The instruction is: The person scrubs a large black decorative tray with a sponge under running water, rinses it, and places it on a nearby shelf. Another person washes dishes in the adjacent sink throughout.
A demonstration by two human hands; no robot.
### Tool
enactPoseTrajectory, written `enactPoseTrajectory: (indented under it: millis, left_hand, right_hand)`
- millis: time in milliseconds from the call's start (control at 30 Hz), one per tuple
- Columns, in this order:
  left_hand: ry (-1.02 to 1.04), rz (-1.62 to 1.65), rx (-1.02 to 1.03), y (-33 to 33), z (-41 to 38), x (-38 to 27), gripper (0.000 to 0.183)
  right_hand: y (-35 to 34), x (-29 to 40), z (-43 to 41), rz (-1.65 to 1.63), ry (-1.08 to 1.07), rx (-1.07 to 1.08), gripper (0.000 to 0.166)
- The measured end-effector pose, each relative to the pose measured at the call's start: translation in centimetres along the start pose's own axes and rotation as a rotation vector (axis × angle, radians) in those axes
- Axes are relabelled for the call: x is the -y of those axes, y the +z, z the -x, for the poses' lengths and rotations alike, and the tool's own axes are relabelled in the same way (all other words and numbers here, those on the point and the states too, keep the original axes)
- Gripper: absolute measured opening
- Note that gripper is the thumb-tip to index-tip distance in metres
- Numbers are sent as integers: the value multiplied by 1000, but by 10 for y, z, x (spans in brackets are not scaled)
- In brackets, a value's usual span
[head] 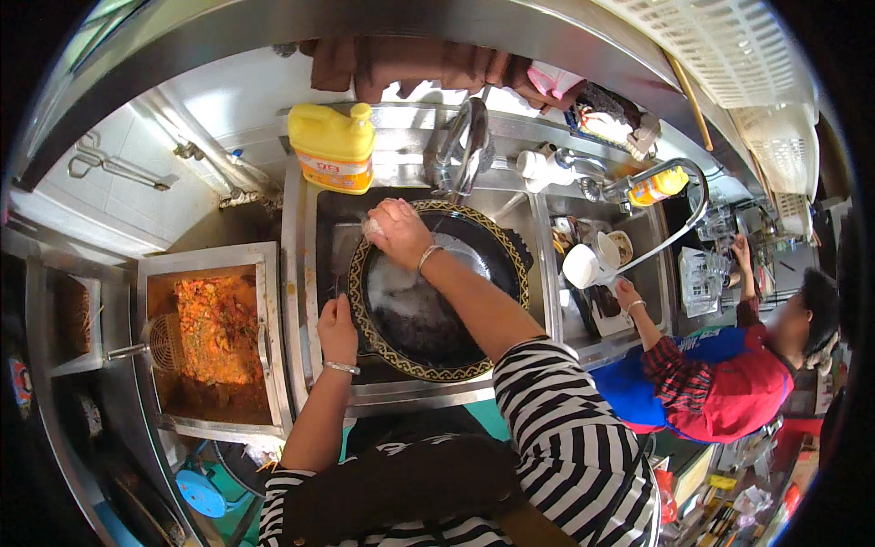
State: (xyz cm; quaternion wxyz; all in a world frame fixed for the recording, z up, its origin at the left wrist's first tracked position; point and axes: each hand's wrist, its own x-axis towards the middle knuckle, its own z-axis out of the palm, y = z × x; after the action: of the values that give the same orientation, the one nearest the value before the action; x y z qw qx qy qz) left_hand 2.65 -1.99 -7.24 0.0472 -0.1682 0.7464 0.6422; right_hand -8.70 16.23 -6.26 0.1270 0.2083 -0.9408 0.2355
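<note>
A large round black dish [424, 321] with a gold-patterned rim sits in the left basin of a steel sink [547, 273]. White suds and water lie on its inner face. My right hand [400, 232] reaches across to the dish's upper left rim, its fingers closed around a pale, wet scrubber [371, 227], mostly hidden under them. At the dish's left edge is my left hand [338, 331], fingertips together beside the rim; whether they grip it is hidden. Above the dish stands a chrome faucet [465, 147].
A yellow detergent jug [333, 150] stands on the sink's back ledge. Left of the sink, a steel vat [270, 383] holds orange-red food waste and a wire strainer [163, 342]. Another person [724, 376] works at the right basin, holding a white container [581, 267]. A blue stool [202, 491] is below left.
</note>
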Motion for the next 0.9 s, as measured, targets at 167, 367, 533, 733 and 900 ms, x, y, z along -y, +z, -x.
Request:
enactPoseTrajectory:
  millis: [167,367,533,733,900]
  left_hand:
    - [-10,-19,-5,1,0,-1,34]
    - [57,-113,-14,6,-1,-1,35]
    - [137,-249,-13,6,0,-9,36]
    - [630,-945,32,4,-4,-36,53]
    - [222,-1144,350,39,-30,-85,67]
  right_hand:
    - [-16,-31,15,4,115,96,43]
    - [-35,-66,49,-22,260,87,44]
    - [-55,-107,118,156,492,-51,46]
    - [-90,-71,192,308,693,-117,51]
    - [-93,-35,191,-68,1116,-294,62]
